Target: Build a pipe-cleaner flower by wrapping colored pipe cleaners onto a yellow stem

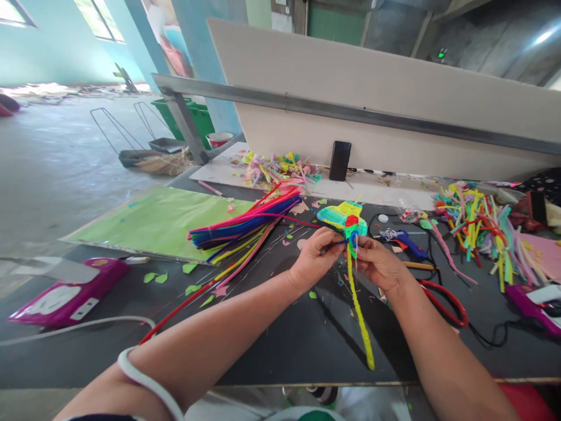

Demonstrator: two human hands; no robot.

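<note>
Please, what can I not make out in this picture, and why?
In the head view:
- Grip on the colourful piece: some fingers hidden by the left hand and right hand themselves.
- Purple box at right: cut off by the right edge.
- Pile of coloured strips at right: overlapping, so uncountable.

Between the left hand (322,251) and right hand (377,261), a pipe-cleaner piece (342,217) sits above a worktable (272,351) — bundle of pipe cleaners (245,225) to its left, glue gun (411,244) right — with a phone (340,161) behind, before a board (328,64).
</note>
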